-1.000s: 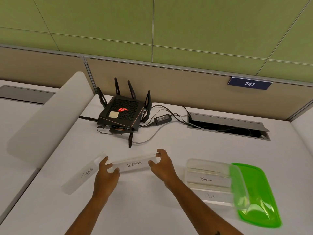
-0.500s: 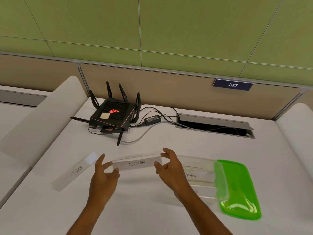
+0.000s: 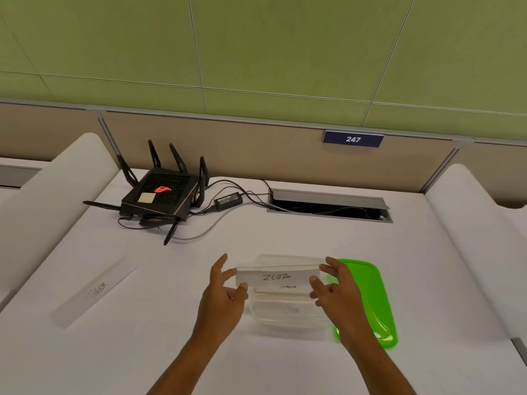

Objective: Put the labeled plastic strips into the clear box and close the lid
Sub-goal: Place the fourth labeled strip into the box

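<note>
The plastic strip marked ZEBRA [image 3: 278, 276] hangs just above the clear box [image 3: 288, 323]. My left hand [image 3: 225, 292] pinches its left end and my right hand [image 3: 333, 286] pinches its right end. Inside the box lie two strips, one marked PENGUIN [image 3: 288, 287] and one marked DOG [image 3: 291, 310]. Another strip marked TIGER [image 3: 95, 293] lies flat on the desk to the left. The green lid [image 3: 368, 303] rests on the desk against the box's right side, partly behind my right forearm.
A black router [image 3: 159, 196] with antennas and a power brick [image 3: 228, 200] with cables sit at the back left. A cable hatch [image 3: 329, 205] opens at the back. White rounded dividers [image 3: 51, 201] border the desk on both sides.
Both hands have carried the ZEBRA strip to the right, from beside the TIGER strip to over the clear box. The view has also swung right.
</note>
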`<state>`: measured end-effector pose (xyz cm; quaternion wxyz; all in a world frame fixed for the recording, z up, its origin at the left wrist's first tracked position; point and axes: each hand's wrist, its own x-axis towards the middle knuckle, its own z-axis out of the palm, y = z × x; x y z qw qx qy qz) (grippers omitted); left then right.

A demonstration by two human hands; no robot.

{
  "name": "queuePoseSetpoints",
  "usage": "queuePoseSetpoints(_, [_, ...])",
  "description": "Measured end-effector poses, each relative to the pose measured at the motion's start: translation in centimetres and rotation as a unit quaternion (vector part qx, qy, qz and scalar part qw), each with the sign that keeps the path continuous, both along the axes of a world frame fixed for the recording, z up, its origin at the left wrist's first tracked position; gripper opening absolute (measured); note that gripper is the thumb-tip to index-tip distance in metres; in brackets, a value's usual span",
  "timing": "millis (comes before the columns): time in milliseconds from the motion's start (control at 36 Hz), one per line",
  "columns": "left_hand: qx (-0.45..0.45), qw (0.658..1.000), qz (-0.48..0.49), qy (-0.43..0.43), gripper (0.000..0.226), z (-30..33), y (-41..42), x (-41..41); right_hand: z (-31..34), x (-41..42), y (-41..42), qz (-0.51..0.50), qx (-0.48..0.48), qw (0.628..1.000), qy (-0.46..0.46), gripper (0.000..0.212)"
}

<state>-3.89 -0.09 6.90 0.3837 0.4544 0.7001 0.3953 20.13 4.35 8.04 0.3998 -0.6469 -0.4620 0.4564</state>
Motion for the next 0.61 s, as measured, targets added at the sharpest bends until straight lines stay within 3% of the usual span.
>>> queuePoseSetpoints(222, [-0.037,0.998,-0.053,0.005,0.077,-0.8,0.5,3.5,-1.9,3.7,-0.4,-0.023,-0.018,0.999,-0.016,0.051])
queuePoseSetpoints(611, [-0.138,0.984,-0.105,0.048,0.075,-2.0,1.2,4.4,-4.5,5.3,0.0,0.036,-0.078,0.995,-0.058,0.054])
